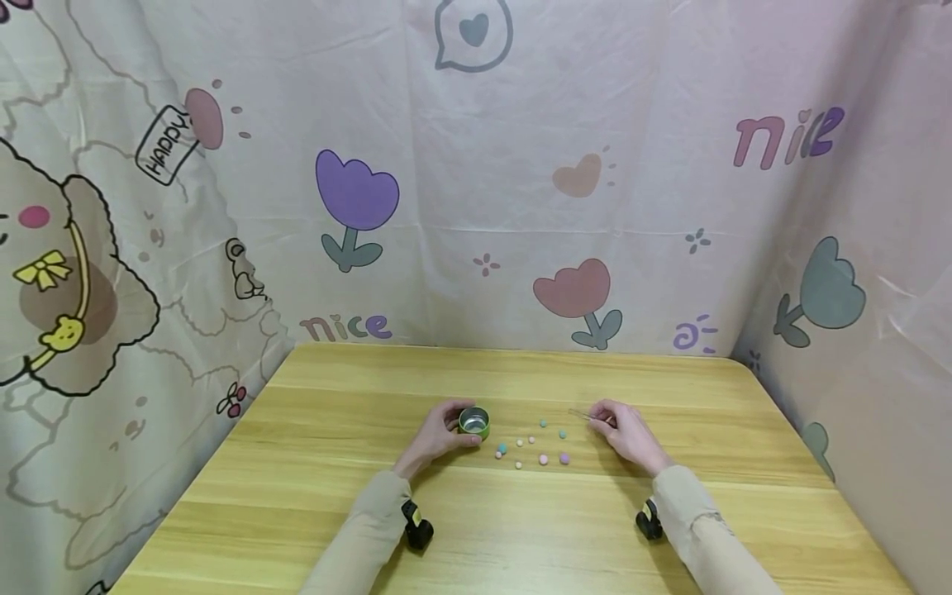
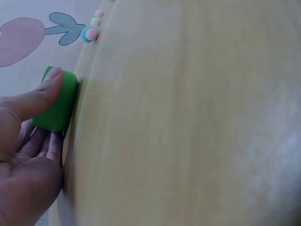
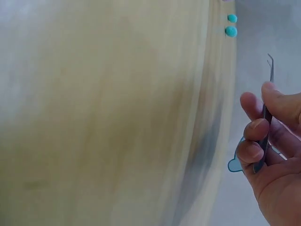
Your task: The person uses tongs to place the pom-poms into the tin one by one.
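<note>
A small round green tin (image 1: 474,422) with a silvery inside stands on the table, its top uncovered. My left hand (image 1: 444,430) holds it from the left, thumb on the near side and fingers round the far side. In the left wrist view the thumb lies against the green wall (image 2: 66,101). My right hand (image 1: 627,430) grips a pair of tweezers (image 3: 267,113) with thin bent tips, which point left above the table. Between the hands lie several small coloured balls, among them a purple ball (image 1: 564,459), a pink ball (image 1: 543,459) and a teal ball (image 1: 563,434).
The wooden table (image 1: 476,529) ends at the back against a patterned cloth (image 1: 476,182), which also hangs at both sides. Dark wrist cameras sit on both sleeves (image 1: 684,492). A blue ball (image 1: 502,449) lies close to the tin, touching or nearly touching a pale pink one.
</note>
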### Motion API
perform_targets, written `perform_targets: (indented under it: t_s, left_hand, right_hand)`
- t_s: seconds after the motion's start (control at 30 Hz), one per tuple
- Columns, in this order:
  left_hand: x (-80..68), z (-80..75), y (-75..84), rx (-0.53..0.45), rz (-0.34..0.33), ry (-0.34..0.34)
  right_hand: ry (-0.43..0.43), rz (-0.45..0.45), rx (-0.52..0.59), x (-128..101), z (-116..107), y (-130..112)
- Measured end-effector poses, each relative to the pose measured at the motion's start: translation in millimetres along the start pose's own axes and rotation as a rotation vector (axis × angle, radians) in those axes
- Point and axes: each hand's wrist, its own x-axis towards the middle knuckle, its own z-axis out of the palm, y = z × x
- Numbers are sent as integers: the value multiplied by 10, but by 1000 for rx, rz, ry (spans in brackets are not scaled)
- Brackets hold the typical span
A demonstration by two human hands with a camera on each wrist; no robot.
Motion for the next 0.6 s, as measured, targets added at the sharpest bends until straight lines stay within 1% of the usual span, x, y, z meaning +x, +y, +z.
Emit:
perform_targets:
  t_s: [0.1,0.17,0.3,0.37,0.5,0.6]
  left_hand:
    - [-3,-3,-3,-1,-1,-3]
    - [-4,-3,-2,-8,-9,-3]
    - [-6,-5,-1,-6,4,-10]
    - [-5,-6,1,-10,9,-11]
    - [-2,-8,-4,-10,15,-8]
    - [-3,-12,-8,-11,11,-6]
  right_hand:
    - [-17,-36,-16,-1,-15,16]
    - [-46,-58,-25,-5,-25,29]
    - [-112,-95,-37,-15,-43,51]
    - [-134,-101,-35,-18,-48,54]
    - [-150,-98,-30,-18,-59,47]
    - [-165,-95,-48,-17,-68,41]
